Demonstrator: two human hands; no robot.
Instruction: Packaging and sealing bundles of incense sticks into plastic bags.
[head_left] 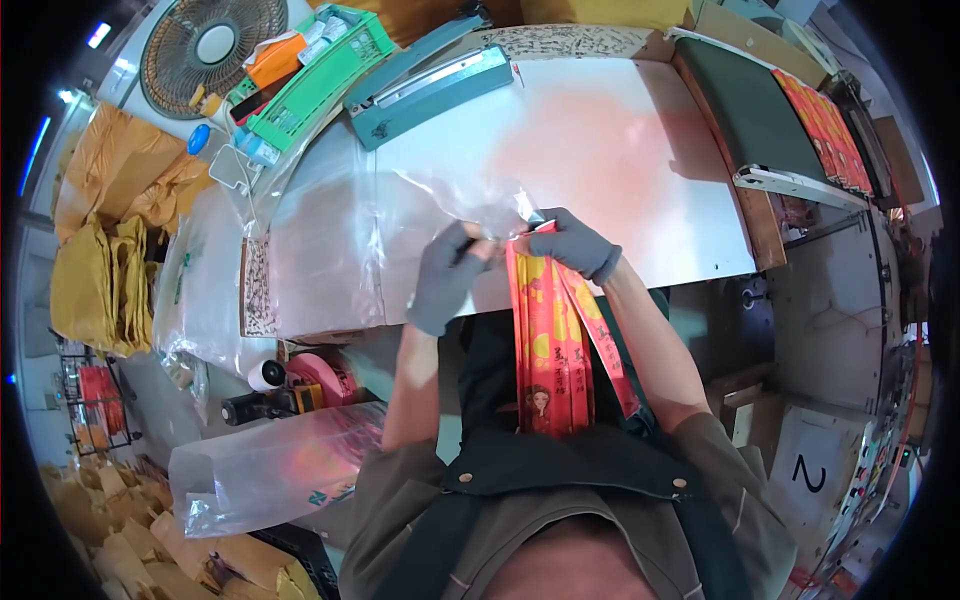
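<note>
A bundle of long, narrow red packets [552, 340] with yellow patterns hangs down in front of my dark apron. My right hand [577, 245], in a grey glove with bare fingertips, is closed around its upper end; one packet splays out to the right. Just left of that end is my left hand [445, 280], gloved the same way. Its thumb and fingers are pinched together, and what lies between them is too small to make out. Clear plastic film [475, 195] lies crumpled on the white table [640, 170], right behind both hands.
A teal metal bar-shaped device [435, 98] sits at the table's back, beside a green basket [320, 85] and a fan [210, 45]. To the right is a dark conveyor belt [750, 110] carrying red packets [825, 130]. A clear bag [270, 470] lies at lower left.
</note>
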